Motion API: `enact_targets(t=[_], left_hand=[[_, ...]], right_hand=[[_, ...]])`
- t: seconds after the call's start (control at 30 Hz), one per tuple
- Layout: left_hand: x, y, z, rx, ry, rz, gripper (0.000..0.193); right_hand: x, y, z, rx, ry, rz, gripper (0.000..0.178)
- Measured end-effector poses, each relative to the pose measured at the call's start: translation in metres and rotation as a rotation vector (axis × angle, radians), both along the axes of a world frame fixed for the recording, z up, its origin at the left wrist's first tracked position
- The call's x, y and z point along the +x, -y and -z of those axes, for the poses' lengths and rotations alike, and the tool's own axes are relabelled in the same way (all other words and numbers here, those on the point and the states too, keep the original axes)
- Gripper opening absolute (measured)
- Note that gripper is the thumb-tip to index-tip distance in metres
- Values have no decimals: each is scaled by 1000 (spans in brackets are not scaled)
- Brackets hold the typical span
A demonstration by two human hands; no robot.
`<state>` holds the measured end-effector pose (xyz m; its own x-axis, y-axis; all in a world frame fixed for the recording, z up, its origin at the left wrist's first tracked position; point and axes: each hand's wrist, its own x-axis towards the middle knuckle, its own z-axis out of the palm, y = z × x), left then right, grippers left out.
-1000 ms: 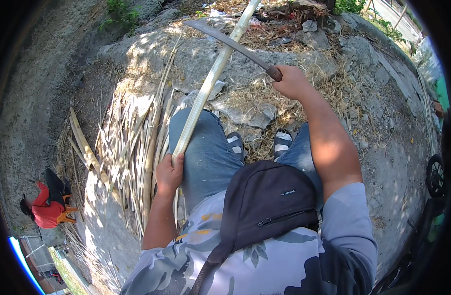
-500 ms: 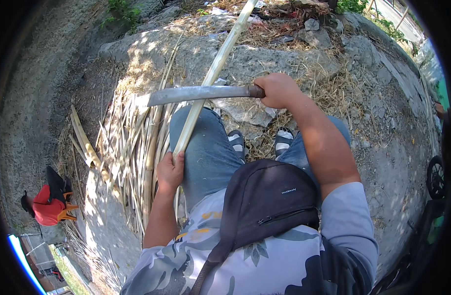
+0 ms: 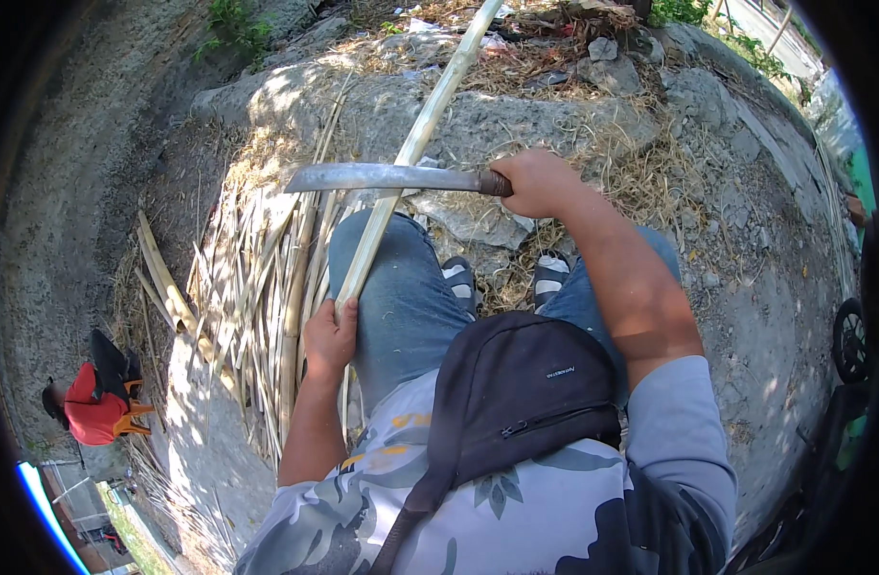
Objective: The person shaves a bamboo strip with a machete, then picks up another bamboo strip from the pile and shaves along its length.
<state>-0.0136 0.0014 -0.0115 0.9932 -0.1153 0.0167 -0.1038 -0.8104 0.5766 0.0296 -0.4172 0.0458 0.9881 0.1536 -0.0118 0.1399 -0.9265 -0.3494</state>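
We are clamping the bamboo pole (image 3: pixel 401 182) in our left hand (image 3: pixel 329 335); right hand (image 3: pixel 535 182) is gripping the machete (image 3: pixel 391 177) across it. A glancing blade risks sliding toward the left-hand fingers.

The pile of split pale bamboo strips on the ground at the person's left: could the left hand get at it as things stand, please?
Probably not right away: the left hand is gripping the long pale bamboo pole over the knee. The pile of split bamboo strips lies uncovered beside that leg.
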Motion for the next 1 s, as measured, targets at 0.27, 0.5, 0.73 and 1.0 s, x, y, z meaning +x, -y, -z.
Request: enact_targets(t=[0.27,0.5,0.73,1.0], left_hand=[[-2,6,-9,13,-3,-8,57],[-3,7,-12,28,-18,-20,58],[-2,5,-6,22,-21,-31,58],[-2,2,-2,1,1,-22,59]], right_hand=[[-5,-16,-13,-117,-50,-60,23],[-6,-14,-5,-79,16,-71,18],[-4,-12,4,-72,27,-91,19],[-2,-12,7,-71,5,-93,20]])
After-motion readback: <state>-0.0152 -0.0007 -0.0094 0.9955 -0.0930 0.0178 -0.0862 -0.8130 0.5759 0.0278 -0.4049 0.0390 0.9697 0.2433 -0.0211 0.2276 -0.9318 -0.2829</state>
